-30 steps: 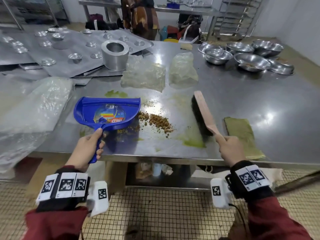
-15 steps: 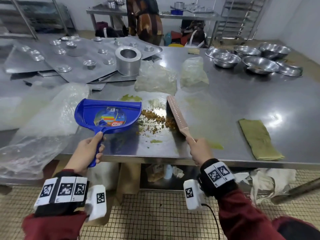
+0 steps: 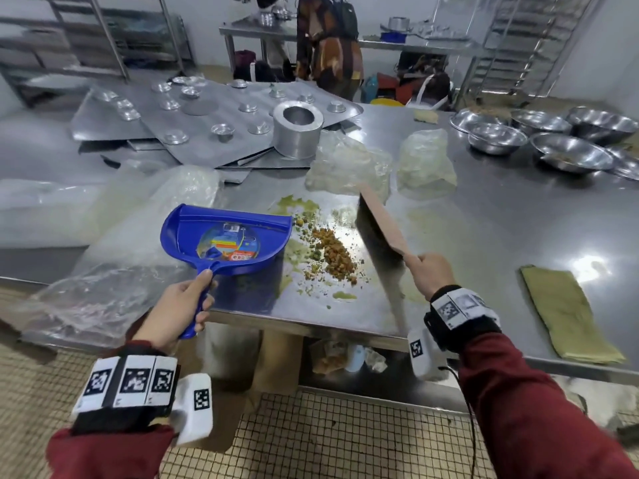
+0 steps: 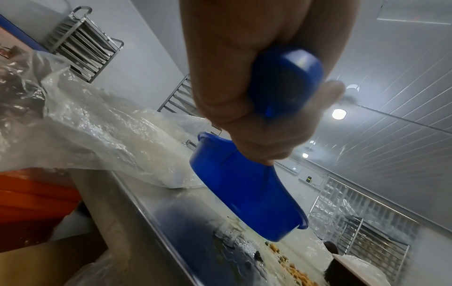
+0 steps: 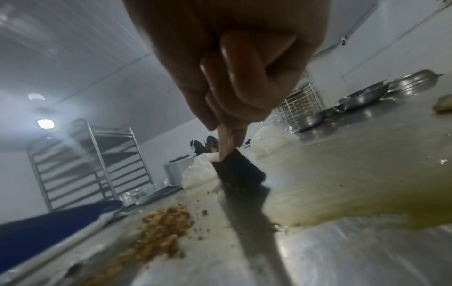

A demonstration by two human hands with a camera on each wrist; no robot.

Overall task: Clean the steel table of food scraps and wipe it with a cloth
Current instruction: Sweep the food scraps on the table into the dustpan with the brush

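A pile of brown and green food scraps lies on the steel table near its front edge. My left hand grips the handle of a blue dustpan, whose lip rests on the table just left of the scraps. My right hand grips the wooden handle of a black-bristled brush, standing on the table just right of the pile. A folded olive cloth lies at the front right.
Clear plastic bags lie behind the scraps and a big plastic sheet at left. A metal cylinder and trays of small moulds stand behind, steel bowls at back right. A person stands beyond the table.
My right hand swept the brush left from beside the cloth, pushing the scraps toward the dustpan, then drew it slightly back right. The dustpan stayed put.
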